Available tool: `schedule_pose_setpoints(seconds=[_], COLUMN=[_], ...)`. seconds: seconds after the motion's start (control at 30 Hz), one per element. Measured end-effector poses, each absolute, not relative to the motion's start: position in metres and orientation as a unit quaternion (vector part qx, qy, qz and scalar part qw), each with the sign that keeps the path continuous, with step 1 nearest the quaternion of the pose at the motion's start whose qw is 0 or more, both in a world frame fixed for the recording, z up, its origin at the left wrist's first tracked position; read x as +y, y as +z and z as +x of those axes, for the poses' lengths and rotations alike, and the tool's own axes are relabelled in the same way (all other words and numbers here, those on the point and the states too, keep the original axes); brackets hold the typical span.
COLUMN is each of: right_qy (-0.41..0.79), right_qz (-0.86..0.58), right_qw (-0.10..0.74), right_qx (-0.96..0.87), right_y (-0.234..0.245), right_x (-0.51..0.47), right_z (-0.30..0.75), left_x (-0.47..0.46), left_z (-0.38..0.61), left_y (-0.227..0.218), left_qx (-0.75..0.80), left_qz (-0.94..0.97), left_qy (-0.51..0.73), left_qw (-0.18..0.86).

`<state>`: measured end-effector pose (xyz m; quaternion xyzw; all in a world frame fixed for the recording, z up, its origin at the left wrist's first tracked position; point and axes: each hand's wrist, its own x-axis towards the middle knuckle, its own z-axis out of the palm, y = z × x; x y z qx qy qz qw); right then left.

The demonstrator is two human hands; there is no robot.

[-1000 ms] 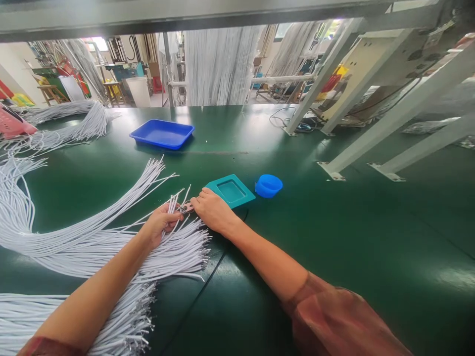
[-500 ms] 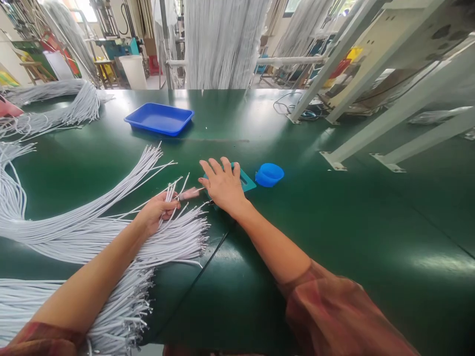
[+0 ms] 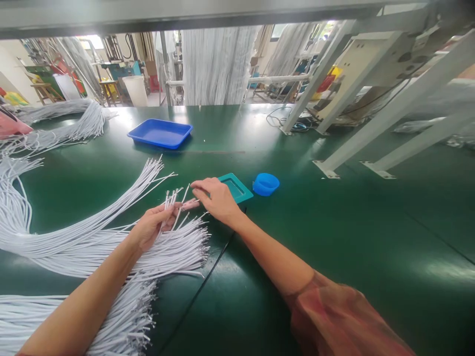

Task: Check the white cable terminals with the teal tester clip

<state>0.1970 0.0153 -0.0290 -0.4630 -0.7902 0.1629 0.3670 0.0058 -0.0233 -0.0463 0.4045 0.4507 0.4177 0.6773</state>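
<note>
My left hand (image 3: pixel 154 225) is closed around several white wires (image 3: pixel 171 199), whose short ends stick up past the fingers. Beside these ends a pinkish piece (image 3: pixel 190 204) with a thin, shiny pin points toward my right hand; I cannot tell exactly what it is. My right hand (image 3: pixel 218 200) has its fingers drawn together at that pin and an upright wire end. Whatever is between its fingertips is too small to make out. Partly behind the right hand lies a teal tray (image 3: pixel 239 188). Under my left hand spreads a thick bundle of white wires (image 3: pixel 185 247).
A small blue cup (image 3: pixel 266 184) stands right of the teal tray. Farther back sits a blue tray (image 3: pixel 161 133). More wire bundles (image 3: pixel 122 316) cover the green table's (image 3: pixel 352 257) left side. Metal legs (image 3: pixel 341 153) stand at the right, and a grey beam (image 3: pixel 185 17) crosses overhead.
The view has tilted up, bringing the overhead beam in. My right hand has moved left off the teal tray, and its spread fingers have come together near the wire ends. The left hand keeps its hold.
</note>
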Motion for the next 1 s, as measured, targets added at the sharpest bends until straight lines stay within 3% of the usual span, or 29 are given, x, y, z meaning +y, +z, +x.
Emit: schedule_pose_setpoints(seconds=[0.2, 0.4, 0.53, 0.7, 0.87, 1.0], right_qy=[0.380, 0.449, 0.481, 0.510, 0.587, 0.579], right_qz=[-0.440, -0.441, -0.421, -0.408, -0.395, -0.387], right_qw=[0.402, 0.431, 0.452, 0.574, 0.424, 0.450], right_qx=[-0.707, -0.646, -0.621, -0.493, -0.566, -0.559], right_y=[-0.028, -0.036, -0.036, -0.024, -0.020, -0.028], right_x=[-0.003, 0.000, 0.000, 0.008, 0.004, -0.004], right_z=[0.179, 0.180, 0.178, 0.187, 0.189, 0.177], left_x=[-0.033, -0.030, -0.031, -0.035, -0.035, -0.036], left_z=[0.012, 0.012, 0.017, 0.020, 0.019, 0.019], left_y=[-0.044, -0.049, -0.043, -0.039, -0.039, -0.040], left_qx=[0.433, 0.488, 0.496, 0.519, 0.509, 0.516], left_qz=[0.517, 0.405, 0.411, 0.448, 0.445, 0.434], left_qy=[0.400, 0.436, 0.482, 0.460, 0.477, 0.482], left_qw=[0.621, 0.639, 0.594, 0.565, 0.561, 0.560])
